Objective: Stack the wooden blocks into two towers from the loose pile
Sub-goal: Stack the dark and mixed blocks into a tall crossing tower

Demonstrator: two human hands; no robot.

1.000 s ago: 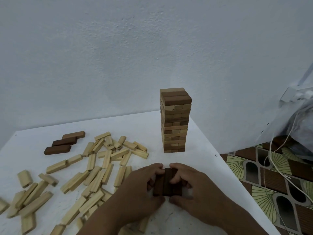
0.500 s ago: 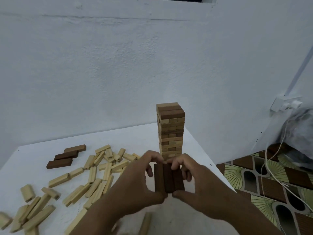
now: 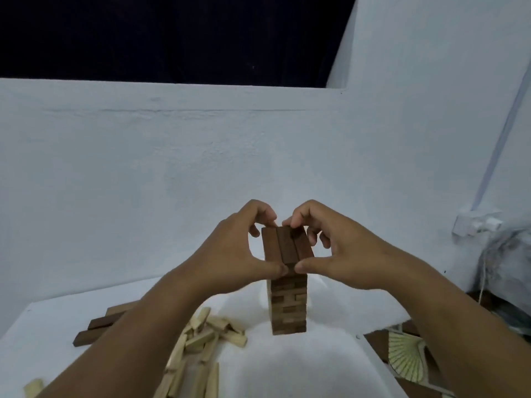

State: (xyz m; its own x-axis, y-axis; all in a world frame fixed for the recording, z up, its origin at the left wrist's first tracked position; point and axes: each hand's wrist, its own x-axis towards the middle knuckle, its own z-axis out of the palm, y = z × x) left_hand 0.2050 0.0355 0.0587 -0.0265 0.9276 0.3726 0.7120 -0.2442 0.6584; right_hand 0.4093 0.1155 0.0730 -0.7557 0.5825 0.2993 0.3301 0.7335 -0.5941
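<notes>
Three dark brown blocks (image 3: 287, 245) lie side by side as one row at the top of the wooden tower (image 3: 288, 307). My left hand (image 3: 232, 254) pinches the row from the left, thumb at its near end and fingers at its far end. My right hand (image 3: 336, 251) pinches it the same way from the right. Whether the row rests on the tower or hovers just above it I cannot tell. The tower of mixed light and dark blocks stands near the right side of the white table (image 3: 301, 366).
A loose pile of light blocks (image 3: 201, 346) lies left of the tower, partly behind my left forearm. Dark blocks (image 3: 94, 328) lie further left. The table's right edge is close to the tower; patterned floor (image 3: 402, 357), a wall socket (image 3: 474, 224) and cables are beyond it.
Both hands lifted the row of three dark blocks from the table in front of the tower up to the tower's top. The camera tilted upward.
</notes>
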